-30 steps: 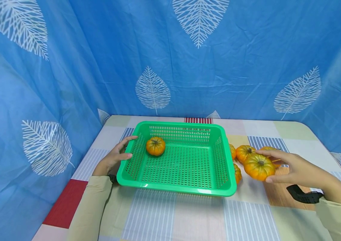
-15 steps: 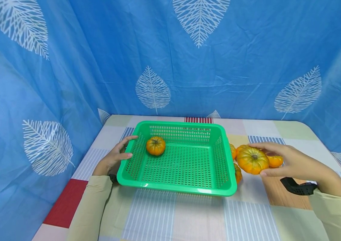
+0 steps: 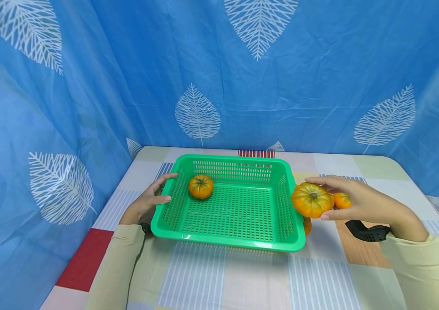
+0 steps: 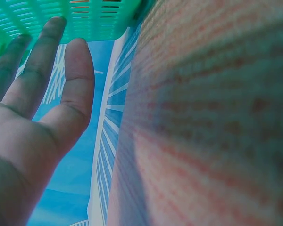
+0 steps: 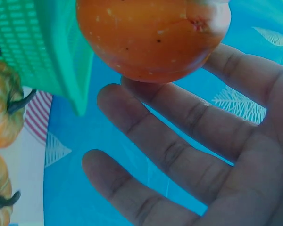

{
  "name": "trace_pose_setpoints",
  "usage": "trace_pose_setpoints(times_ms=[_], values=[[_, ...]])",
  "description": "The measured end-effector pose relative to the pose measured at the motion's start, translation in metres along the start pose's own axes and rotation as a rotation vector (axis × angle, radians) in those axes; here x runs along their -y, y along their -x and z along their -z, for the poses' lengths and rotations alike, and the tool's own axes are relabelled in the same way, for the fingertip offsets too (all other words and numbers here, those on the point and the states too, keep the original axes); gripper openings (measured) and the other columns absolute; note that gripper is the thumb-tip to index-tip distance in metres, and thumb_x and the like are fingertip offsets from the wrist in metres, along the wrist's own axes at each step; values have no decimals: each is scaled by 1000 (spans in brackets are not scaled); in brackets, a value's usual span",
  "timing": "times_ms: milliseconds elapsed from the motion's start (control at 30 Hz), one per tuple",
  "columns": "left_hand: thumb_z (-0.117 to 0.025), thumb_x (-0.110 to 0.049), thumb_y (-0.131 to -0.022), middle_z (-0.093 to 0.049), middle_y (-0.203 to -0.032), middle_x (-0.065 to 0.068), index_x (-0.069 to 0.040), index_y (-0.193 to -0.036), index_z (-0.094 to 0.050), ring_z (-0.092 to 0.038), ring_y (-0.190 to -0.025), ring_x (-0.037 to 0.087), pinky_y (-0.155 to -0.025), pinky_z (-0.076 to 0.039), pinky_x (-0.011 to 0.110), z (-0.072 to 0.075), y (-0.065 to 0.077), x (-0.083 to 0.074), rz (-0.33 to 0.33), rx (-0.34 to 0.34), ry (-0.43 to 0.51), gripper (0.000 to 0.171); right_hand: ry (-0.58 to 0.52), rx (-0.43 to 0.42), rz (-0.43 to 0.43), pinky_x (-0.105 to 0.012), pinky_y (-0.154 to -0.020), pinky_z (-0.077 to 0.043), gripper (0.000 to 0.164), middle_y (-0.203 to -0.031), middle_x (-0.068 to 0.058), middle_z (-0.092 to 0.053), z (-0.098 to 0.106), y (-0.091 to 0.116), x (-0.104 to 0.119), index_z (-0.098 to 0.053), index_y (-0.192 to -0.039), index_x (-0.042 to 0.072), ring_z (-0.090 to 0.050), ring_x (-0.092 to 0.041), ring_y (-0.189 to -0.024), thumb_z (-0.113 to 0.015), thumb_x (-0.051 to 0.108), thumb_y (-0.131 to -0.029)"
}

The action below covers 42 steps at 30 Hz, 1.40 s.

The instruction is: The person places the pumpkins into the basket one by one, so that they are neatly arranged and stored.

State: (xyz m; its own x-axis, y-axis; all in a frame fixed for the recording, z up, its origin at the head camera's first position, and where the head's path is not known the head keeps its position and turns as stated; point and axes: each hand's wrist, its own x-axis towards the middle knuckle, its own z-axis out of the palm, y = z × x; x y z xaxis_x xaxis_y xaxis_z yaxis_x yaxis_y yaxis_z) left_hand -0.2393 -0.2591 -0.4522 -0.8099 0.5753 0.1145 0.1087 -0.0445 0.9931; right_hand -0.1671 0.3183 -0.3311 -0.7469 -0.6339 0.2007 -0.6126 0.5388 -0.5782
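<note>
My right hand (image 3: 362,201) holds a small orange pumpkin (image 3: 312,200) with a dark stem between thumb and fingers, overlapping the right rim of a green plastic basket (image 3: 227,245). From below, in the right wrist view, the held pumpkin (image 5: 151,37) shows a smooth underside against the fingertips. One pumpkin (image 3: 201,187) sits inside the basket at its left end. My left hand (image 3: 147,202) is at the basket's left side, thumb and index fingertip at the rim. In the left wrist view its fingers (image 4: 40,66) are extended near the slotted wall.
Right of the basket, more pumpkins lie on the checked tablecloth: one pumpkin (image 3: 342,200) partly behind my right hand, another pumpkin (image 3: 306,226) by the basket's wall. A blue curtain (image 3: 312,94) with white leaves hangs beyond the table and along both sides.
My right hand has carried the held pumpkin leftward and slightly up, from over the other pumpkins to the basket's right rim. The left hand and basket have stayed in place.
</note>
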Motion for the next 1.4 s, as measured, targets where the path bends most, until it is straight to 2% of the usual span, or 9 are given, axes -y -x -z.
trace_pose_setpoints(times_ms=[300, 533, 633, 767, 967, 1100, 1233, 1400], values=[[-71, -22, -103, -54, -140, 1, -37, -153, -47, -65, -118, 13, -96, -62, 32, 0, -1, 0, -2, -10, -14, 57, -15, 0, 119, -12, -99, -50, 81, -151, 15, -58, -8, -18, 5, -57, -156, 8, -60, -3, -120, -94, 6, -83], [-71, -24, -104, -54, -142, 1, -35, -155, -46, -65, -119, 13, -98, -62, 33, 0, 0, 0, -13, -2, -18, 58, -33, 31, 69, -22, -95, -56, 74, -142, -5, -65, -13, -31, 15, -59, -153, 8, -61, -6, -117, -92, 11, -87], [-71, -25, -104, -54, -143, 1, -34, -156, -45, -65, -120, 14, -99, -61, 33, 0, 0, -1, -17, -3, -16, 59, -71, 47, 68, -27, -91, -60, 73, -141, -9, -65, -15, -38, 19, -59, -153, 7, -63, -9, -115, -91, 11, -88], [-71, -26, -104, -53, -143, 0, -32, -158, -44, -64, -120, 13, -99, -61, 34, -1, 0, -2, -20, -5, -21, 61, -119, 73, 58, -29, -87, -62, 72, -140, -10, -65, -17, -47, 21, -58, -154, 7, -64, -13, -113, -90, 11, -90], [-71, -26, -104, -52, -143, 0, -31, -158, -44, -63, -120, 12, -99, -60, 33, 0, 0, -1, -20, -9, -35, 61, -130, 99, 54, -30, -94, -61, 73, -146, -12, -62, -20, -60, 24, -56, -156, 8, -63, -16, -119, -89, 13, -92], [-72, -28, -104, -50, -146, -2, -32, -158, -45, -61, -123, 11, -100, -59, 32, 0, -1, 0, -28, -14, -54, 61, -158, 115, 81, -33, -96, -60, 73, -148, -12, -61, -24, -69, 23, -55, -156, 8, -63, -15, -121, -89, 13, -92], [-72, -28, -103, -50, -146, -2, -34, -156, -46, -61, -123, 11, -100, -59, 31, 0, -1, 0, -33, -12, -51, 59, -200, 131, 116, -33, -93, -61, 71, -144, -11, -62, -30, -78, 22, -56, -155, 7, -64, -15, -115, -89, 12, -92], [-70, -25, -104, -52, -144, -3, -36, -155, -47, -62, -122, 12, -100, -59, 31, 0, 0, 1, -39, -5, -37, 57, -263, 156, 114, -31, -102, -59, 70, -148, -14, -58, -37, -90, 22, -56, -154, 4, -63, -18, -119, -87, 11, -92]])
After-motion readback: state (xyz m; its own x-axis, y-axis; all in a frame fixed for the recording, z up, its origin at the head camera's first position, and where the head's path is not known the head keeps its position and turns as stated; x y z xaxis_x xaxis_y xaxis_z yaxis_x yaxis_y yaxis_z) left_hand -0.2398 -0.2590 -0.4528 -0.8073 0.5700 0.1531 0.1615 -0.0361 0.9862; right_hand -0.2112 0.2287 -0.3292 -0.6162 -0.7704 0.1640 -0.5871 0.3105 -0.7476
